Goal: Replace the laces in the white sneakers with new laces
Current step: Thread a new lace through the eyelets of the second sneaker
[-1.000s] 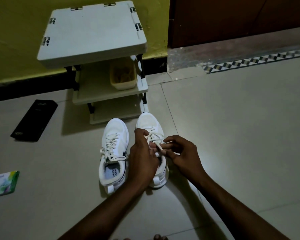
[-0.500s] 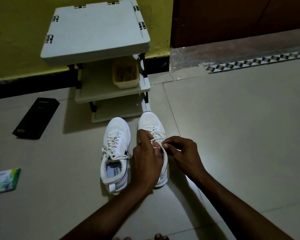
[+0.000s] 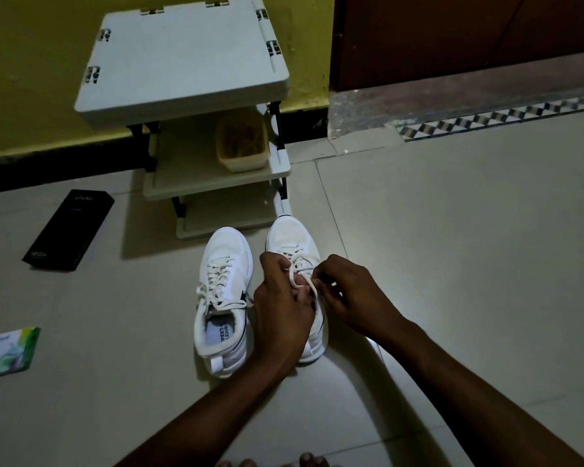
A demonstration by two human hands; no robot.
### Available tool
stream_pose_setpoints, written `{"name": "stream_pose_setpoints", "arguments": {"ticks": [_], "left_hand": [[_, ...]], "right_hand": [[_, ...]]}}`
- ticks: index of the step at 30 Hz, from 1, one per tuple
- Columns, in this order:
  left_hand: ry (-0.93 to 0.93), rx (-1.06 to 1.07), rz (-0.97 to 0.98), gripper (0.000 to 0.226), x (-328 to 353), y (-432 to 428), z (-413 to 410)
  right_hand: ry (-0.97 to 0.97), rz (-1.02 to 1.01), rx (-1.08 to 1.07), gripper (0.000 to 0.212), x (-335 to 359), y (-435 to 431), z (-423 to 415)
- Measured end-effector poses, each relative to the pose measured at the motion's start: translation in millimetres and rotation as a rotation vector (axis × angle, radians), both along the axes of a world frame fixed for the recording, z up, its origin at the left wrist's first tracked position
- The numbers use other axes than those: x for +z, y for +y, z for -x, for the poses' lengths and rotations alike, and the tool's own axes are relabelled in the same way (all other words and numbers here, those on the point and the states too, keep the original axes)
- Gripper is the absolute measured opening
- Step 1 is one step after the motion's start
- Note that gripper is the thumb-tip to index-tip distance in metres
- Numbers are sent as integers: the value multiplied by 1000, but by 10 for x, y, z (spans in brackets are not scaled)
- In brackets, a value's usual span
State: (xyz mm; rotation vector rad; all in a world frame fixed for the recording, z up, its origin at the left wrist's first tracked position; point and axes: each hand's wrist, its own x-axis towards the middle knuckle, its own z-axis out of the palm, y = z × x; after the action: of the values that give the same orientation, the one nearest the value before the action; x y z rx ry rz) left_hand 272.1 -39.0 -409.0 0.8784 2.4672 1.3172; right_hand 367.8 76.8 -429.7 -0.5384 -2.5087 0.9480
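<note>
Left hand (image 3: 284, 308) pinches the lace (image 3: 295, 282) over the sneaker (image 3: 290, 235). Right hand (image 3: 354, 298) grips the same lace, fingers curled.

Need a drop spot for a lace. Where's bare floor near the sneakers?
Free: floor right of the right sneaker, out to the checkered strip; floor between left sneaker, black box and green packet. Crowded: over the right sneaker, where left hand and right hand grip the lace; toes close to the rack.
</note>
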Motion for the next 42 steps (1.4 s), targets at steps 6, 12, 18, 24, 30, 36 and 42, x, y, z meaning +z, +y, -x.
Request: {"name": "stream_pose_setpoints", "arguments": {"ticks": [6, 12, 18, 24, 30, 36, 42], "left_hand": [[46, -46, 15, 37, -22, -2, 1], [43, -60, 52, 44, -49, -54, 7], [-6, -79, 90, 42, -48, -41, 40], [33, -107, 117, 43, 2, -26, 31], [2, -129, 108, 40, -3, -27, 45], [93, -124, 28, 40, 48, -67, 34], [186, -110, 139, 30, -4, -86, 145]], "right_hand": [[-135, -190, 105, 7, 33, 11, -11], [-234, -303, 116, 20, 90, 22, -43], [-152, -261, 26, 20, -1, 116, -175], [32, 3, -202, 12, -183, -4, -210], [164, 557, -267, 3, -90, -114, -68], [150, 476, -277, 9, -138, -107, -44], [186, 314, -269, 10, -155, -178, 5]]}}
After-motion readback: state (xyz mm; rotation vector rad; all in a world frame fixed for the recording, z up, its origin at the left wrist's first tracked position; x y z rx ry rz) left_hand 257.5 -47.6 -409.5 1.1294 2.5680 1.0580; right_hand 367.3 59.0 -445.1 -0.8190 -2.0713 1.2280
